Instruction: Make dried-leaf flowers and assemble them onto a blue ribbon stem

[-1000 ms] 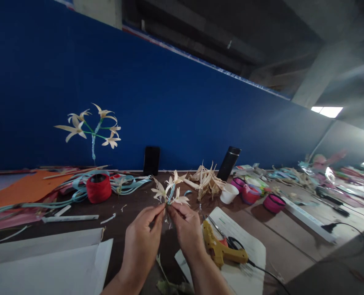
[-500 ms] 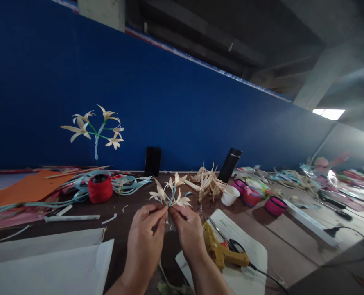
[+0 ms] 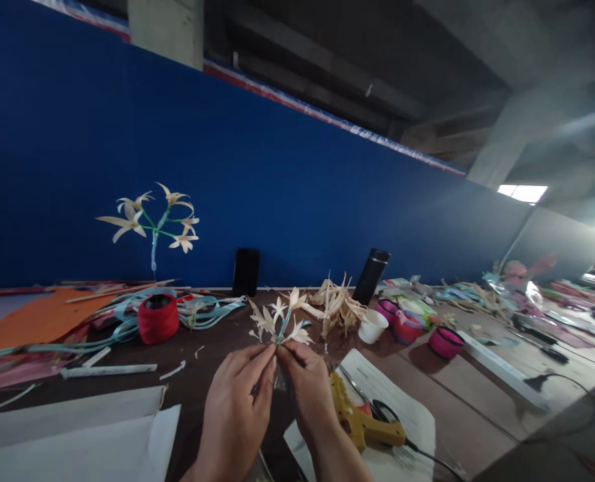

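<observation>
Between both hands I hold a small spray of cream-coloured artificial flowers [image 3: 296,331] with a pale blue wrapped stem. My left hand [image 3: 241,395] pinches the stem's base from the left, thumb and fingertips pressed together. My right hand [image 3: 307,381] grips the same spot from the right, fingers curled. The fingertips of the two hands meet and hide the lower stem. Just right of my right forearm, a yellow glue gun [image 3: 365,418] lies on a white paper sheet [image 3: 417,395], beside a pair of scissors [image 3: 385,410].
A finished-looking flower stem [image 3: 153,248] stands at the back left behind a red roll [image 3: 158,320]. A phone [image 3: 246,271], dried husks [image 3: 341,304], a black bottle [image 3: 371,276], a white cup [image 3: 372,326] and a power strip [image 3: 500,369] line the table. White card [image 3: 76,442] lies front left.
The camera view has tilted up and shifted slightly, so the tabletop things appear lower and a little further left. Both hands keep their hold on the flower stem.
</observation>
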`<state>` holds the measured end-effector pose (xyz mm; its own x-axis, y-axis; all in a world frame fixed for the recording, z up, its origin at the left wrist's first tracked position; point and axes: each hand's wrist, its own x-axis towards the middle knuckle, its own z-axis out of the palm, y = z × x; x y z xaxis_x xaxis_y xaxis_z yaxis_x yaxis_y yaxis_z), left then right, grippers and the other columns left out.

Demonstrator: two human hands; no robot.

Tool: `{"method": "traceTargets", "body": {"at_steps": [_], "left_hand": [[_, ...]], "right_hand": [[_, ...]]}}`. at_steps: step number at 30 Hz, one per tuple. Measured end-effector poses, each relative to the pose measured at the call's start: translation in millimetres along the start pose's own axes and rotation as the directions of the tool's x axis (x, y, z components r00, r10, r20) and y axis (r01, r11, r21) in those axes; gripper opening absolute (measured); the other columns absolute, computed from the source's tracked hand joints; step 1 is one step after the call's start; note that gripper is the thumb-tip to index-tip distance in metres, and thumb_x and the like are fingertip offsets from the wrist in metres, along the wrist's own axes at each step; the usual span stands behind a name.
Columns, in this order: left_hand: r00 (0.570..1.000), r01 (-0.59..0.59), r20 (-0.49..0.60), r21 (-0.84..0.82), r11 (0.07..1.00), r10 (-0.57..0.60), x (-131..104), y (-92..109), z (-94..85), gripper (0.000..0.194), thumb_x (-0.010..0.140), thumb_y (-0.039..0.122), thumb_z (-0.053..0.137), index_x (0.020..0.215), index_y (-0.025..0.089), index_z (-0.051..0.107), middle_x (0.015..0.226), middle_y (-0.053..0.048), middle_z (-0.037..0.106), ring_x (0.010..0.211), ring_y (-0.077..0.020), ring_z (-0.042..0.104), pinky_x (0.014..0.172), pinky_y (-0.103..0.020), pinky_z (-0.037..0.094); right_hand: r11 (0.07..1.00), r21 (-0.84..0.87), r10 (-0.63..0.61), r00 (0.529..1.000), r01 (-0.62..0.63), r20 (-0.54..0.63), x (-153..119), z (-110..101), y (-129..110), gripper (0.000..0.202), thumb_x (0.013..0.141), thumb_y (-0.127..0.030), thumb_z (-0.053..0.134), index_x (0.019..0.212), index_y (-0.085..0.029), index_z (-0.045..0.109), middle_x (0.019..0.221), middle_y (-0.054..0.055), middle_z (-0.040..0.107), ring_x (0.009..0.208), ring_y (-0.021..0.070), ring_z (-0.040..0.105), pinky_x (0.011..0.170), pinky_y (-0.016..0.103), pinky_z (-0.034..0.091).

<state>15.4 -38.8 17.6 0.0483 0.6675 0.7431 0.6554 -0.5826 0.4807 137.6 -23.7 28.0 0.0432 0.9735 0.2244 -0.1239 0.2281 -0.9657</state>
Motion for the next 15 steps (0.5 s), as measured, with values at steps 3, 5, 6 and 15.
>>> {"method": "traceTargets", "body": {"at_steps": [3,5,6,15], "left_hand": [[0.999,-0.018,-0.032,-0.014,1.0,0.018,-1.3,-1.2,0.8,0.027,0.084,0.021,0.053,0.109,0.02,0.063,0.102,-0.008,0.067,0.093,-0.0202,0.06,0.084,-0.034,0.048],[0.998,-0.032,-0.053,-0.007,0.999,0.032,-2.1,-2.6,1.5,0.029,0.084,0.022,0.054,0.112,0.02,0.062,0.104,-0.007,0.067,0.095,-0.0207,0.06,0.086,-0.035,0.048],[0.998,-0.029,-0.06,-0.006,1.0,0.028,-2.1,-3.4,1.6,0.031,0.083,0.022,0.054,0.114,0.021,0.061,0.106,-0.007,0.066,0.096,-0.0211,0.06,0.087,-0.035,0.047],[0.988,0.143,-0.047,-0.073,0.987,-0.147,8.4,-4.6,-6.7,0.026,0.085,0.029,0.051,0.104,0.019,0.065,0.093,-0.007,0.064,0.085,-0.0204,0.061,0.075,-0.032,0.051]], "right_hand": [[0.999,0.044,0.013,1.0,-0.014,0.013,0.2,-0.6,1.4,0.018,0.078,-0.03,0.063,0.089,-0.019,0.072,0.076,0.0,0.068,0.076,0.0164,0.059,0.073,0.025,0.043],[0.997,0.071,0.022,1.0,-0.023,0.017,0.7,-1.5,3.1,0.019,0.078,-0.03,0.064,0.091,-0.019,0.072,0.077,0.0,0.068,0.075,0.0162,0.059,0.074,0.026,0.043],[0.996,0.08,0.025,1.0,-0.026,0.009,0.8,-1.8,3.6,0.019,0.077,-0.029,0.064,0.091,-0.019,0.072,0.077,0.0,0.068,0.075,0.0161,0.059,0.074,0.026,0.043],[0.997,0.075,0.029,0.999,-0.031,0.025,-3.3,3.9,-8.5,0.02,0.078,-0.03,0.063,0.092,-0.019,0.072,0.074,0.0,0.068,0.069,0.0156,0.059,0.072,0.026,0.044]]}}
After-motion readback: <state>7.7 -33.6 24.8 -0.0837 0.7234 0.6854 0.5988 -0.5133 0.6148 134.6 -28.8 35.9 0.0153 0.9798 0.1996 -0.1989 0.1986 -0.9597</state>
